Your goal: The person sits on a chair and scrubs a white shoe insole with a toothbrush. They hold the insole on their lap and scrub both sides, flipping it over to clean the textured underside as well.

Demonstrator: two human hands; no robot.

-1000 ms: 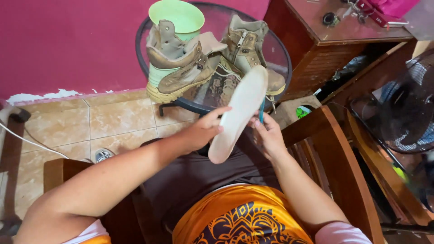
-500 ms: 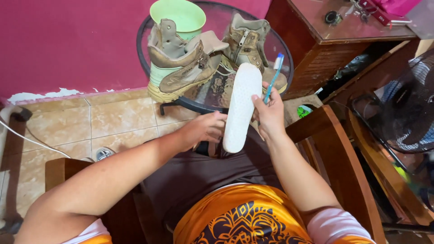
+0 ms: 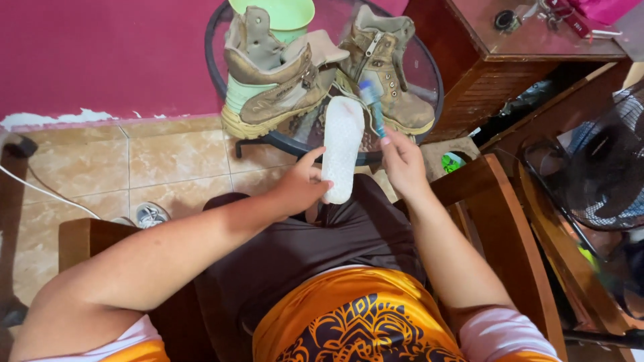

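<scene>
One white insole [image 3: 342, 144] upright, toe toward the boots [image 3: 322, 74], left hand [image 3: 302, 188] gripping its heel.

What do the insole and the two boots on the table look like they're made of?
The insole, held by the left hand, looks like white foam with a matte, dimpled surface. The boots look like tan suede or nubuck with fabric panels, scuffed and dull. The round table seems to be clear glass in a dark rim.

The toothbrush [image 3: 373, 107] has come down onto the insole [image 3: 341, 146].
</scene>
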